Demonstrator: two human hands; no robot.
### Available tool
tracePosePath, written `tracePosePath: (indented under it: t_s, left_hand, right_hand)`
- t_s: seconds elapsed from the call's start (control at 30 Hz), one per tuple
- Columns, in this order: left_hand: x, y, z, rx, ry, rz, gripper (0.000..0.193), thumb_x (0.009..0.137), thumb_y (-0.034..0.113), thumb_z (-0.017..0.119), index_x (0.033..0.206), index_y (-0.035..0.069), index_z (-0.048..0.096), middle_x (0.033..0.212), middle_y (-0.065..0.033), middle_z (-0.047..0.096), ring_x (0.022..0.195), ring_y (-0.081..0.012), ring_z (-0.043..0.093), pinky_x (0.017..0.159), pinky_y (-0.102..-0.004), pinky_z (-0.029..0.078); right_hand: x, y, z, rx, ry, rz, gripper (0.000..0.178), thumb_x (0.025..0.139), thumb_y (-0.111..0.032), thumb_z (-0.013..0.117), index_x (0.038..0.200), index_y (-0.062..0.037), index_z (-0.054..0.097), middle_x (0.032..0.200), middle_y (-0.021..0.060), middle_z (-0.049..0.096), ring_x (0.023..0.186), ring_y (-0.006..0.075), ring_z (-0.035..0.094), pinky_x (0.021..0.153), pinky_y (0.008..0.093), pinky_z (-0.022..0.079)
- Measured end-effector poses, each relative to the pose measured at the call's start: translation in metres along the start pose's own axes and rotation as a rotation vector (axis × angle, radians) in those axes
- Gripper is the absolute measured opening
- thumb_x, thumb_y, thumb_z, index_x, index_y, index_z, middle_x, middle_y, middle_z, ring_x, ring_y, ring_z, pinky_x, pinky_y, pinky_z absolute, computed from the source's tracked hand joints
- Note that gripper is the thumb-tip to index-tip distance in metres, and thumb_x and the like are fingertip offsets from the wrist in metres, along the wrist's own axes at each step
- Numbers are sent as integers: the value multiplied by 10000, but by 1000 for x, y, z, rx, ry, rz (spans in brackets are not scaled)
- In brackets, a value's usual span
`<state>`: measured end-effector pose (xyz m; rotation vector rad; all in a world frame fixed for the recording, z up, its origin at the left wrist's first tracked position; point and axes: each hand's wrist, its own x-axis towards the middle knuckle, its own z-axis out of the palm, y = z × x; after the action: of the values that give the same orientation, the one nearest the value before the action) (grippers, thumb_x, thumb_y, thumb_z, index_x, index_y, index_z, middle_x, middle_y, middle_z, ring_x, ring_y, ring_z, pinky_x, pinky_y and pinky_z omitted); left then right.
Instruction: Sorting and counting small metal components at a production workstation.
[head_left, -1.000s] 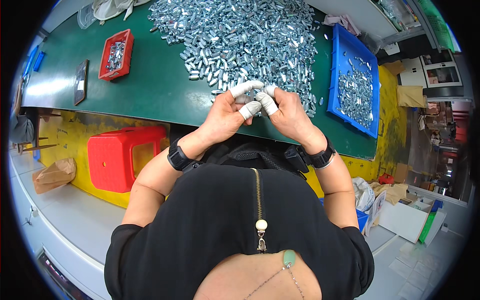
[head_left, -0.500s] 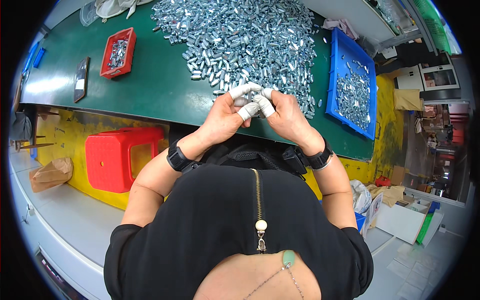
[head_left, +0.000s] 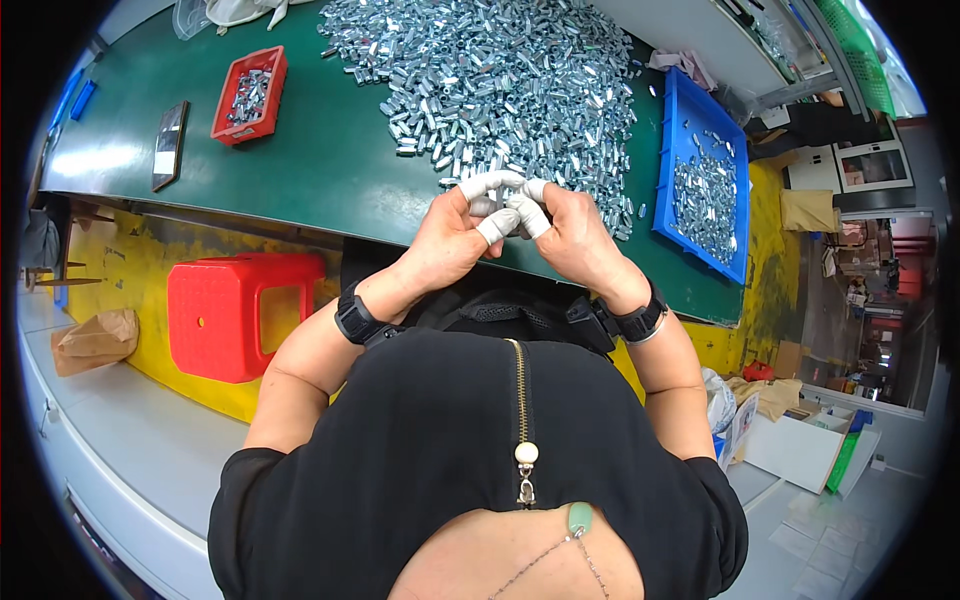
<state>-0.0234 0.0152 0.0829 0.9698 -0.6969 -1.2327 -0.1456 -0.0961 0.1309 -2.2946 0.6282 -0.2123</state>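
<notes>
Both my hands meet at the near edge of the green table, thumbs and fingers wrapped in white tape. My left hand [head_left: 452, 228] and my right hand [head_left: 577, 237] pinch a small silvery metal part [head_left: 502, 200] between their fingertips. Most of that part is covered by the taped fingers, so its exact shape is hidden. Just beyond my fingertips spreads a large pile of small shiny metal pieces [head_left: 500, 90], short and tube-like.
A blue tray [head_left: 664, 165] with more metal pieces stands right of the pile. A small red bin [head_left: 272, 125] with some pieces and a dark phone-like slab [head_left: 169, 146] lie to the left. Below the table's edge stands a red plastic stool [head_left: 215, 320].
The view has shifted slightly, so the table's things appear a little displaced. My hands keep nearly the same pinch, with the fingertips barely moved.
</notes>
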Motion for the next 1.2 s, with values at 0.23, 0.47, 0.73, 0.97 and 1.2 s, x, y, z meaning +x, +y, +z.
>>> tracePosePath:
  t_s: [0.23,0.47,0.73,0.97,1.2]
  left_hand:
    - [-10,7,3,60,-59,102,425,870,69,557,1276,60,430,970,-34,592,657,-49,520,562,-192,442]
    - [-2,-1,10,213,-72,263,448,859,49,559,1287,59,425,895,2,586,610,-17,478,532,-174,415]
    - [3,4,12,205,-58,34,451,870,114,573,1293,76,423,907,11,585,611,-14,479,523,-156,411]
    - [10,-3,18,192,-81,89,451,870,112,573,1295,81,425,880,8,588,605,-20,479,515,-165,409]
    - [15,-4,15,69,-74,107,445,857,136,600,1267,57,447,792,16,573,573,-8,466,501,-162,399]
  right_hand:
    - [-6,1,1,89,38,-109,219,878,-176,536,925,30,592,701,107,634,618,131,589,558,279,449]
    - [-8,9,0,290,11,51,239,870,-209,523,871,24,577,576,124,563,504,184,541,504,319,426]
    - [-17,6,7,208,259,-128,95,863,-69,544,912,12,546,785,43,589,680,67,531,619,227,446]
    - [-19,21,-6,495,166,-42,149,781,58,581,916,2,555,851,48,604,763,96,575,692,243,474]
    - [-15,16,-12,176,234,-239,112,760,64,603,845,5,561,794,36,606,724,96,569,657,261,473]
